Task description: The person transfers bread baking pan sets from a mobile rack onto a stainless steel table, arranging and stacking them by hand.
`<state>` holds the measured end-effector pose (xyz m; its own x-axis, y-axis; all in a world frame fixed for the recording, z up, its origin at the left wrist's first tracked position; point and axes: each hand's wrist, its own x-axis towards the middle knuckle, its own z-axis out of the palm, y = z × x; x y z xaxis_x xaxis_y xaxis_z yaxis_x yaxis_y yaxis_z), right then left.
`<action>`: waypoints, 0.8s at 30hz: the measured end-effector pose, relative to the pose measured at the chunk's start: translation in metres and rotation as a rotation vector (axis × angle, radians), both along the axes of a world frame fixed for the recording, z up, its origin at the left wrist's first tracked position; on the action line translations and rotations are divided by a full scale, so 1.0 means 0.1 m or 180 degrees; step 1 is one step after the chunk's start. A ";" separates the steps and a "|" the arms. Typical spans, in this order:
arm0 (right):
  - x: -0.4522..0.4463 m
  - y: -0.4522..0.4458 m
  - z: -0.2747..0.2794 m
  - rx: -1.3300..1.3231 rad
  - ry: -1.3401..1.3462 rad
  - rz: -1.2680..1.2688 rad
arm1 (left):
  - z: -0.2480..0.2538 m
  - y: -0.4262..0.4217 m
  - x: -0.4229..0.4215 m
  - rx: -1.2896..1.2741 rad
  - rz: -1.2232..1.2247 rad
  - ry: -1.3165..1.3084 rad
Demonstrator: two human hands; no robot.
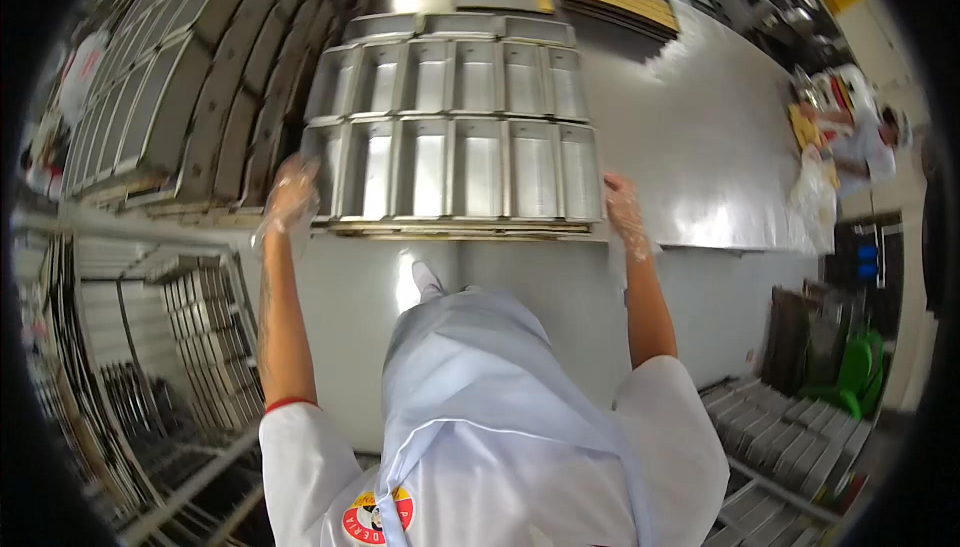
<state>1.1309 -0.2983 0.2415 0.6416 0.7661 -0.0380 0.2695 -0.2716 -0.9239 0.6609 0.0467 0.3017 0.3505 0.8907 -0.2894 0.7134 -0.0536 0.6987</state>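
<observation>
A set of joined metal loaf pans (450, 119) sits in front of me on the metal table, its compartments bare inside. My left hand (290, 199), in a clear plastic glove, grips the left edge of the pans with its fingers bent over the rim. On the opposite side my right hand (624, 212), also in a clear glove, has its fingers curled against the right edge. Part of the fingers on both hands is hidden or slightly blurred. Thin edges of something flat show beneath the pans at the front.
Stacks of similar loaf pans (150, 117) stand close on the left. The metal table (700, 147) extends right, with yellow strips on a stack of trays (618, 2) at the back. A co-worker (868, 147) is at the far right. Racks (205, 337) stand lower left; more pans (785, 437) lie lower right.
</observation>
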 end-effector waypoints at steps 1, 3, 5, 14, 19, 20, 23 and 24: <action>0.05 -0.06 -0.16 0.0130 -0.0128 -0.0159 | 0.03 -0.04 0.03 0.0057 0.0061 0.0081; -0.01 -0.12 0.20 0.0377 -0.0083 -0.0423 | 0.10 -0.14 0.05 0.0323 0.0288 0.0288; -0.09 -0.20 0.52 0.1416 0.0147 -0.0583 | 0.41 -0.41 0.01 0.1038 0.0379 0.0107; -1.83 0.22 1.52 0.1283 -0.0387 0.1221 | 0.25 -1.56 -2.05 0.0392 0.1764 -0.1613; -3.57 0.87 1.37 -0.0002 0.0334 0.2334 | -0.49 -2.41 -3.84 -0.0161 0.2808 -0.1720; -3.89 0.98 1.23 -0.0246 0.0444 0.2428 | -0.60 -2.64 -4.21 -0.0245 0.2979 -0.1689; -4.61 1.37 0.77 -0.0754 0.0465 0.2788 | -0.75 -3.03 -4.95 -0.0425 0.3589 -0.1350; -4.82 1.41 0.66 -0.0898 0.0421 0.2881 | -0.72 -3.18 -5.18 -0.0511 0.3774 -0.1191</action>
<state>0.6492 -0.1568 0.3070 -0.2122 0.9210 -0.3267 0.3847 -0.2286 -0.8943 0.1430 -0.2713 0.2299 -0.5575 0.6777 -0.4795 0.0212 0.5890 0.8078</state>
